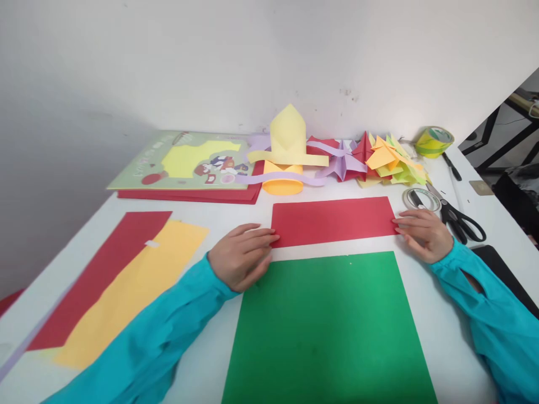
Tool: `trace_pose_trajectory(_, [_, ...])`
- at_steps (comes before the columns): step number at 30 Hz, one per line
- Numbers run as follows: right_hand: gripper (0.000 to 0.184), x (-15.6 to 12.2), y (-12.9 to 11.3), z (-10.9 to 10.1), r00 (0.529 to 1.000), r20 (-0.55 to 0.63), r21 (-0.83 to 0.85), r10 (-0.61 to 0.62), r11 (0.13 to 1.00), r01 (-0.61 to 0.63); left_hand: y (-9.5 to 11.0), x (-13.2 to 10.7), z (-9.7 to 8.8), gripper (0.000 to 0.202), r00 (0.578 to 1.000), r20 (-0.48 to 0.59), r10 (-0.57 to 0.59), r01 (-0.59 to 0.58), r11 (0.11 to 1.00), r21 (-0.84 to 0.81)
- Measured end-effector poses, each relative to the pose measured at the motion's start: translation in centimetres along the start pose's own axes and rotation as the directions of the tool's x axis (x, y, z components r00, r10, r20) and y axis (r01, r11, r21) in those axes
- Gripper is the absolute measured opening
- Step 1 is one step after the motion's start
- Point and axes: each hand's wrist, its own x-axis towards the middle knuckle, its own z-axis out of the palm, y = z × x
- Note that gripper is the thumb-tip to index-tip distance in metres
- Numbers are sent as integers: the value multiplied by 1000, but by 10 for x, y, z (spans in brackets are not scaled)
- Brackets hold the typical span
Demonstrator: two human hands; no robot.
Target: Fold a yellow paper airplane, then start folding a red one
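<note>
A red paper strip [332, 221] lies flat on the white table, crosswise in front of me. My left hand [244, 253] touches its left end with fingers stretched out. At the opposite end, the fingertips of my right hand [425, 233] rest on the edge, fingers extended and apart. Neither hand grips the strip. Just below it, nearer to me, lies a large green sheet [324, 331]; the heel of my left hand is close to its upper left corner.
Red paper [96, 275] and orange paper [138, 292] lie at left. Behind them sits a printed paper pack [143, 163]. A yellow paper form [288, 132] and folded paper shapes [385, 157] line the wall. Scissors [457, 216], clear tape [421, 199] and yellow tape [433, 141] are at right.
</note>
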Motion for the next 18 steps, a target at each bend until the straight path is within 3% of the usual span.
trace_pose_trajectory(4, [30,26,-38,17,999,1,-10,-42,999,42,29,25,13,23,996,-80,48,-44,998,49])
trace_pose_trajectory(8, [41,52,-70,36,975,184,-62,-127,988,141,49,54,34,39,1000,25,3,-5,997,75])
trace_pose_trajectory(12, [46,60,-81,46,957,258,-115,-133,979,167,52,68,45,50,995,100,15,-27,992,126])
trace_pose_trajectory(18, [31,59,-81,48,976,189,-121,-107,984,131,47,67,51,49,994,91,62,-80,975,207])
